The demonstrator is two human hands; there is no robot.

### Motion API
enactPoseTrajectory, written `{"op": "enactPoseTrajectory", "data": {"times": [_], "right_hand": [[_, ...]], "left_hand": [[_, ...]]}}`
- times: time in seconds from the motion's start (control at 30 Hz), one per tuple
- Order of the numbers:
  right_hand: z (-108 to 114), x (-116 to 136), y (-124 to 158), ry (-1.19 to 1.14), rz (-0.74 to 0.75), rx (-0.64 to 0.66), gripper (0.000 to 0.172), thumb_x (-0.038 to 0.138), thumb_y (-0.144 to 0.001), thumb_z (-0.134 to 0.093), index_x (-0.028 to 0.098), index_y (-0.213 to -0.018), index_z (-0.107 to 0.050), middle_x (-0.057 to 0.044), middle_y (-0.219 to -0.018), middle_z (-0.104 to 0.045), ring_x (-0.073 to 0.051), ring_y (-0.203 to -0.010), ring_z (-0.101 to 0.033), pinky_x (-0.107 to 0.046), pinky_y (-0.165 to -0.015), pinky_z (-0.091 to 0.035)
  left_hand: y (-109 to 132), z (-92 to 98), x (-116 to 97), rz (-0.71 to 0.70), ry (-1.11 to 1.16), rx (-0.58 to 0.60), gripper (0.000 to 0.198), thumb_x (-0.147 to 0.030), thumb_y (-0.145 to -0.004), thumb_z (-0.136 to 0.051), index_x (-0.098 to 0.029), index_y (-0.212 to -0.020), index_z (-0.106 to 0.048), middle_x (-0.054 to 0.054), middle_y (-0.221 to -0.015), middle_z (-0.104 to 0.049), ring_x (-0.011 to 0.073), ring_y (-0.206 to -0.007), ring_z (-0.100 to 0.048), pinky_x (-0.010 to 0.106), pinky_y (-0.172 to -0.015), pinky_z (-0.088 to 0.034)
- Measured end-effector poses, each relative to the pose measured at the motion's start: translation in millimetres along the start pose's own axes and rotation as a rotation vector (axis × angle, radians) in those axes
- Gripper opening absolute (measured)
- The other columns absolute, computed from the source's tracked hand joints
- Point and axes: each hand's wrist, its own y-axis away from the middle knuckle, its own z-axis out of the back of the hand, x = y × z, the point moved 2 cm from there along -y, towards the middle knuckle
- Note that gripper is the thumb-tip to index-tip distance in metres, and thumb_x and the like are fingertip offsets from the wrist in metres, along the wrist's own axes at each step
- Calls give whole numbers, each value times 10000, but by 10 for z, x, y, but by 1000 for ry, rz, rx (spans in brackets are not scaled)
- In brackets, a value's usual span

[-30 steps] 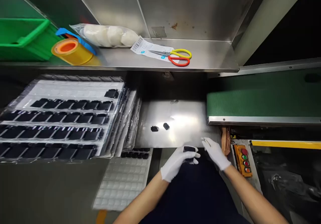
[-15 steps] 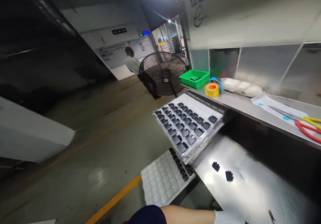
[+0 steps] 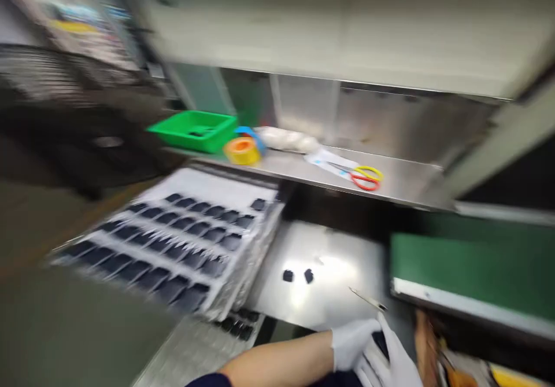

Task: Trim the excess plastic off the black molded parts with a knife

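Note:
Both my hands wear white gloves and meet low in the view, right of the middle. My left hand (image 3: 353,343) reaches in from the left, its fingers closed at a small black plastic piece (image 3: 380,343). Beside it my right hand (image 3: 396,358) has its fingers closed around the same piece, which is partly covered. A slim pointed tool like tweezers (image 3: 366,298) lies just beyond the right fingertips; whether it is held I cannot tell. Two similar black pieces, one left (image 3: 288,275) and one right (image 3: 309,275), rest on the metal table (image 3: 277,300).
To the left, stacked clear trays (image 3: 255,248) carry rows of black pieces. A lower tray (image 3: 186,352) sits beneath. On the back shelf (image 3: 399,184) are a green bin (image 3: 195,138), yellow tape (image 3: 241,151) and scissors (image 3: 366,179). A green surface (image 3: 468,271) borders the right.
My view has swung right, blurring the trays and fan. Both gloved hands now show, with a black piece between them; earlier only the left forearm and glove edge appeared.

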Motion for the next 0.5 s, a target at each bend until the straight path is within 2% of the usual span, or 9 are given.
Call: {"op": "enactPoseTrajectory", "data": {"times": [0.07, 0.1, 0.13, 0.2, 0.3, 0.4, 0.5], "right_hand": [[266, -233, 447, -50, -156, -175, 557, 424, -778, -635, 460, -1331, -696, 32, -1337, -722, -367, -1278, -660, -542, -978, -611], [365, -327, 653, -86, -219, -237, 543, 413, -816, -619, 397, -1353, -694, 1, -1353, -717, -342, -1286, -661, -507, -1065, -568], [458, -419, 843, -129, -270, -280, 539, 396, -836, -613, 339, -1366, -691, -29, -1352, -719, -321, -1274, -669, -474, -1113, -534], [652, -632, 1213, -202, -345, -327, 545, 341, -829, -631, 254, -1363, -693, -72, -1321, -735, -299, -1231, -691, -439, -1125, -516], [979, -1091, 1917, -177, -477, -422, 519, 291, -819, -643, 233, -1331, -706, -80, -1330, -730, -293, -1244, -682, -435, -1127, -501], [1339, -1647, 2835, -25, -659, -566, 471, 297, -859, -623, 237, -1319, -707, -77, -1344, -723, -294, -1272, -666, -440, -1156, -465], [1761, -2119, 3758, 170, -888, -646, 467, 315, -878, -635, 220, -1331, -701, -97, -1312, -739, -295, -1207, -703, -396, -1082, -520]], "left_hand": [[-32, -231, 106, 339, -65, 88, 841, -869, -789, -402, -95, -753, -730, 214, -632, -681, 324, -485, -653, 491, -498, -553], [-44, -325, 112, 390, -113, 60, 899, -892, -798, -376, -67, -761, -732, 229, -679, -702, 286, -488, -658, 404, -470, -529], [-61, -409, 99, 390, -162, 8, 905, -897, -795, -403, -54, -776, -733, 223, -702, -714, 250, -493, -660, 333, -458, -497], [-106, -583, 62, 329, -218, 13, 836, -856, -793, -535, -50, -884, -737, 200, -796, -752, 202, -570, -695, 259, -512, -484], [-175, -772, 101, 330, -225, 47, 684, -732, -798, -687, -69, -959, -728, 139, -842, -762, 156, -648, -700, 228, -606, -494], [-246, -836, 223, 392, -199, -13, 532, -605, -794, -776, -103, -967, -736, 107, -863, -768, 168, -712, -712, 257, -677, -536], [-334, -885, 285, 493, -167, -33, 400, -559, -759, -831, -199, -908, -742, 61, -814, -764, 241, -762, -743, 323, -658, -572]]}}
